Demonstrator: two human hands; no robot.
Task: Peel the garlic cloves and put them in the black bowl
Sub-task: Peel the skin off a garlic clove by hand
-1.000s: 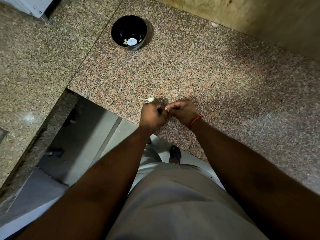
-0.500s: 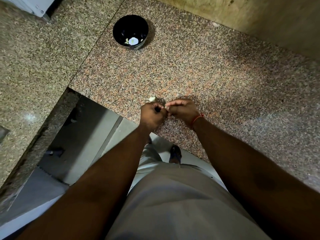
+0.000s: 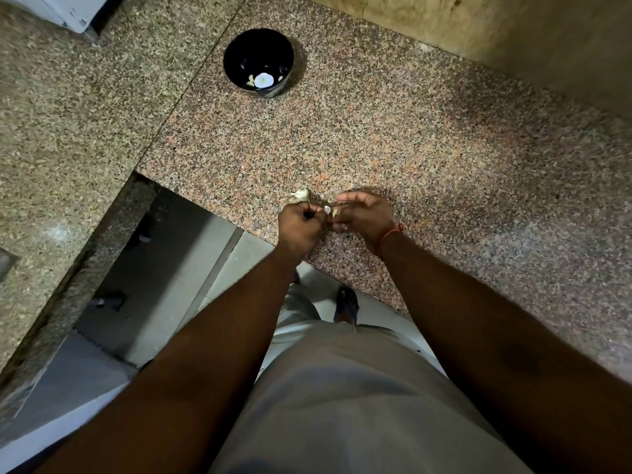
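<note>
Head view. Our left hand (image 3: 300,223) was curled into a loose fist at the counter's near edge, its fingertips pinching a pale flake of garlic skin (image 3: 327,209). At 3 o'clock of it, almost touching, our right hand (image 3: 365,217) was curled around a small garlic clove (image 3: 335,212), of which only a pale sliver showed between the fingers; a red thread (image 3: 392,233) circled that wrist. On the speckled granite counter (image 3: 427,142), just beyond the left hand at 12 o'clock, lay another garlic piece (image 3: 302,194), still in its skin. The black bowl (image 3: 259,62) stood well apart from the hands at 11 o'clock, near the counter seam, with a few pale peeled cloves (image 3: 263,80) on its bottom. At 6 o'clock, below the counter edge, we saw light trousers (image 3: 342,405) and a dark shoe (image 3: 346,300) on the floor.
</note>
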